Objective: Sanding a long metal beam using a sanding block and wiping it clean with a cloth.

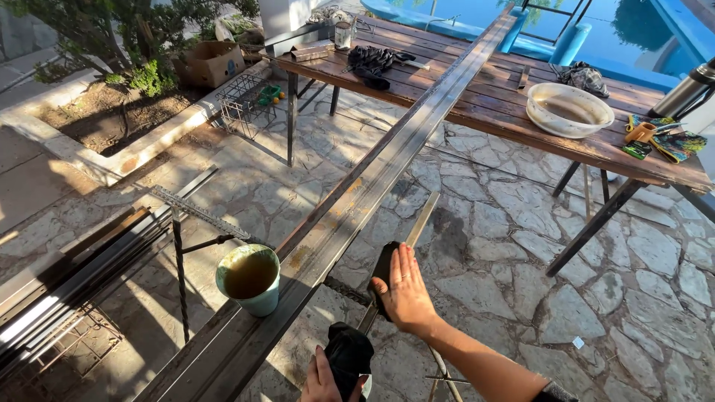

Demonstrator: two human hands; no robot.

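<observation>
Landmark: long metal beam (372, 175), a rusty steel profile running from the bottom left up to the far end of the wooden table (477, 104), its upper end resting on the tabletop.

Right hand (404, 289): flat and open, fingers straight and together, palm pressing a dark pad (383, 269) just right of the beam's lower stretch. The pad sits on a thinner pale metal bar (421, 219) that runs alongside the beam on its right. Nothing clenched; the hand lies on the pad rather than wrapping it.

Left hand (322, 381): at the bottom edge, right of the beam's near end, fingers closed around a black cloth (348, 356) bunched up in the grip. Partly cut off by the frame.

Left of the beam, touching or just beside it: light green bucket (249, 278) with brownish liquid inside, standing on or by a twisted iron stand (179, 268). Further left of the beam, a stack of dark steel bars (74, 283) lying low.

On the table, right of the beam: white plastic basin (569, 109), small orange and green tools (655, 138), a dark rag (585, 76). Left of the beam on the table: black gloves or cloth (372, 61), a glass jar (342, 34).

Under the table's far-left end, well left of the beam: wire crate (242, 104), cardboard box (212, 63), planter with a shrub (112, 30). Ground is irregular stone paving (521, 238).
</observation>
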